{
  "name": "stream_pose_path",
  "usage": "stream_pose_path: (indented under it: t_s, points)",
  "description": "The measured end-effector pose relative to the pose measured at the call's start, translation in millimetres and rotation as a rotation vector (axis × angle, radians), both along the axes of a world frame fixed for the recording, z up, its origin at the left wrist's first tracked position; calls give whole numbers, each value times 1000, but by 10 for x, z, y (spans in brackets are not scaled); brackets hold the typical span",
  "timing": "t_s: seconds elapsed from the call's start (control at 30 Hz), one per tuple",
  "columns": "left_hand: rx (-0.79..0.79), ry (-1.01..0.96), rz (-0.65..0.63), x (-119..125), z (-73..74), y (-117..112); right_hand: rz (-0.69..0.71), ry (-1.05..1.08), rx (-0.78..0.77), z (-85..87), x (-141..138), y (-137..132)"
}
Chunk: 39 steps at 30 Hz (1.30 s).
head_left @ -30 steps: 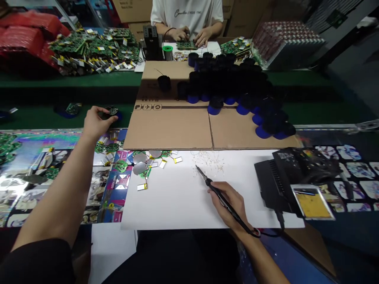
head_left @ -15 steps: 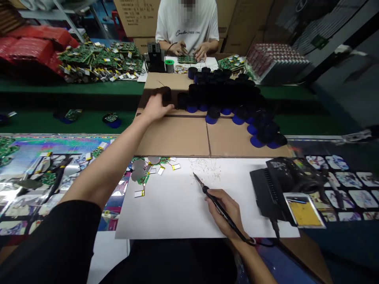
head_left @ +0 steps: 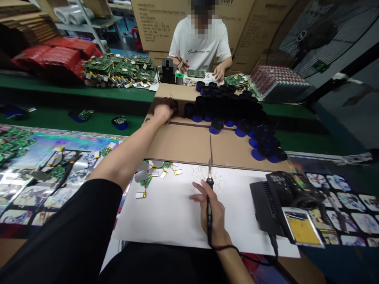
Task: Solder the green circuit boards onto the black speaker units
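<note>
Logging my view: right hand [head_left: 211, 209] closed round soldering iron [head_left: 210, 182], tip up | left hand [head_left: 162, 112] curled over black cup [head_left: 171, 104] | done: blue-based cups [head_left: 216, 127] massed on cardboard [head_left: 180, 144] | left: loose green boards [head_left: 146, 182], pouch cells [head_left: 140, 195] on white sheet [head_left: 166, 225]

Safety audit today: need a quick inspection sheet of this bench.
Surface: white sheet over cardboard.
Job's things: soldering iron; small pouch cells; green circuit boards; dark cylinder.
Clutter: wire clippings on the sheet.
Hands: right hand grips the soldering iron; left hand is on the dark cylinder.
Cables: black cable runs from the soldering station along the sheet's near edge.
Surroundings: co-worker across the bench; circuit board piles; cardboard boxes.
</note>
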<state>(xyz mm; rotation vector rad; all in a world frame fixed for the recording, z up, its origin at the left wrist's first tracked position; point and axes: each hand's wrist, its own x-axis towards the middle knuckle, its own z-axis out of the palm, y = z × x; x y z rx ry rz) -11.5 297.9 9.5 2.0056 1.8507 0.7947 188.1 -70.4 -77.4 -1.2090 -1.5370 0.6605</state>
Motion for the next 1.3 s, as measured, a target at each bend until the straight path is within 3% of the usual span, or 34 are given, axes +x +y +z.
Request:
stream_pose_path:
  t_s: [0.1,0.17,0.27,0.37,0.5,0.63,0.7,0.8,0.97,1.03,1.13,1.2,1.3]
  points:
    - [11,-20,-16,-121,109,-248,59,-251,85,76,-241,364]
    - [26,-38,-42,-255,182,-551,68,-413,74,107,-358,579]
    - [33,-82,-119,-561,274,-1193,65,-494,78,96,-441,758]
    - [-25,-248,-340,-845,306,-1944,67,-457,97,67,-424,762]
    - [-152,-235,-651,-806,157,-2818,60,-352,134,102,-281,638]
    - [-155,-177,-793,-406,-167,-3311,-45,-196,180,206,-69,505]
    - [-99,-150,-800,-244,-283,-3417,-96,-60,195,269,36,442]
    - [-149,-278,-768,-122,-308,-3423,-96,128,183,374,157,347]
    - [-292,-827,-389,-10,-187,-3104,-52,206,181,565,210,214]
    - [-453,-968,-406,45,-151,-2941,-16,225,183,616,208,185]
    - [-671,-1001,-528,115,-107,-2789,7,227,196,627,237,161]
    - [-701,-997,-522,156,-83,-2781,-13,218,208,600,280,146]
    - [-609,-979,-394,226,-76,-2879,-45,161,219,561,335,115]
